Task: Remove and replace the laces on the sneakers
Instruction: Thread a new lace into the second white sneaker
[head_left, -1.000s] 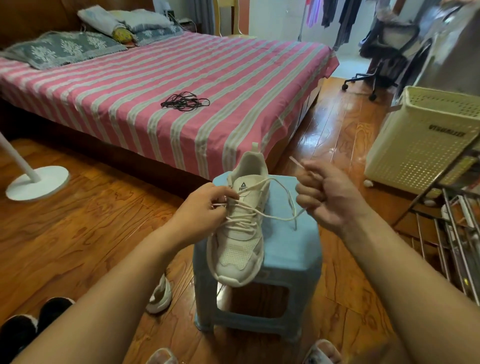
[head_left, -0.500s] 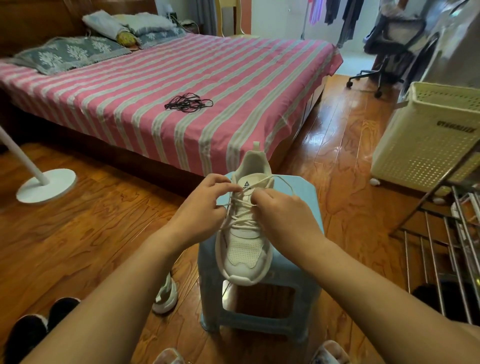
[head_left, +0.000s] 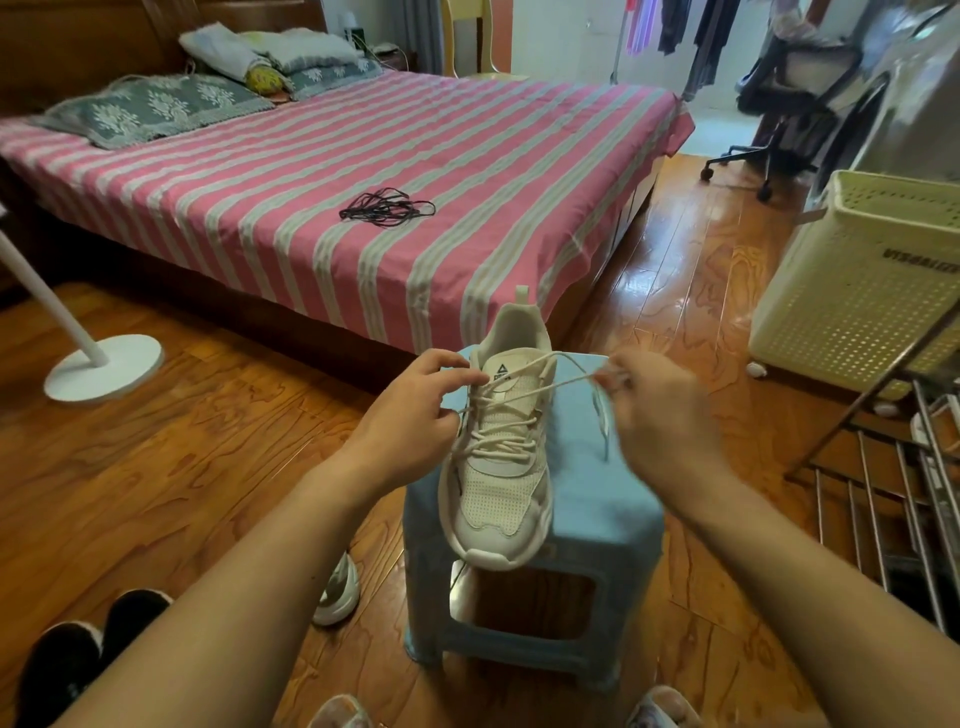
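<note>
A beige sneaker (head_left: 501, 493) stands on a light blue plastic stool (head_left: 597, 499), toe toward me. Its beige lace (head_left: 566, 382) runs loose across the upper eyelets. My left hand (head_left: 410, 421) pinches the sneaker's left edge and lace beside the tongue. My right hand (head_left: 660, 415), blurred, pinches the lace and holds it out to the right of the shoe; a free end hangs below it. A second sneaker (head_left: 337, 592) lies on the floor left of the stool, partly hidden by my left arm. A bundle of black laces (head_left: 387, 208) lies on the bed.
A pink striped bed (head_left: 363, 171) stands just behind the stool. A cream laundry basket (head_left: 857, 291) and a metal rack (head_left: 893, 499) are on the right, a white fan base (head_left: 104, 366) on the left, black shoes (head_left: 78, 654) at lower left.
My right hand went from the shoe's tongue out to the right, drawing the lace with it. My left hand stayed at the sneaker's left edge.
</note>
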